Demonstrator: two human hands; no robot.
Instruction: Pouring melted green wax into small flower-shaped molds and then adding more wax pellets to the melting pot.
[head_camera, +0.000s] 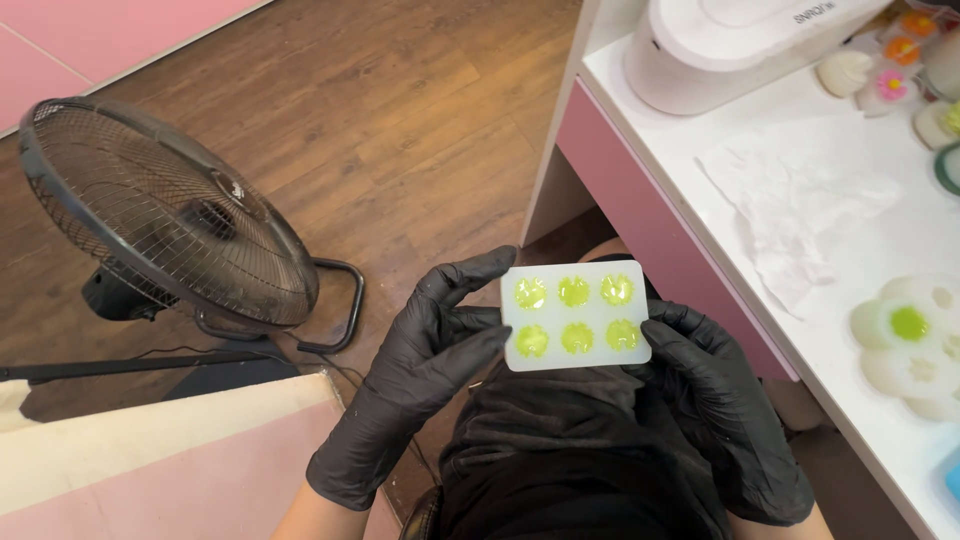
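Both my hands wear black gloves and hold a small white rectangular silicone mould (575, 318) over my lap. The mould has several round cavities filled with yellow-green material. My left hand (425, 370) grips its left edge with the thumb on top. My right hand (715, 395) holds the right edge from below and behind. The mould is held level, facing up.
A black floor fan (160, 210) stands on the wooden floor at left. At right is a white counter (850, 330) with a pink front, a crumpled paper tissue (800, 210), a white appliance (730, 40), a flower-shaped mould (910, 345) and small flower pieces (890, 65).
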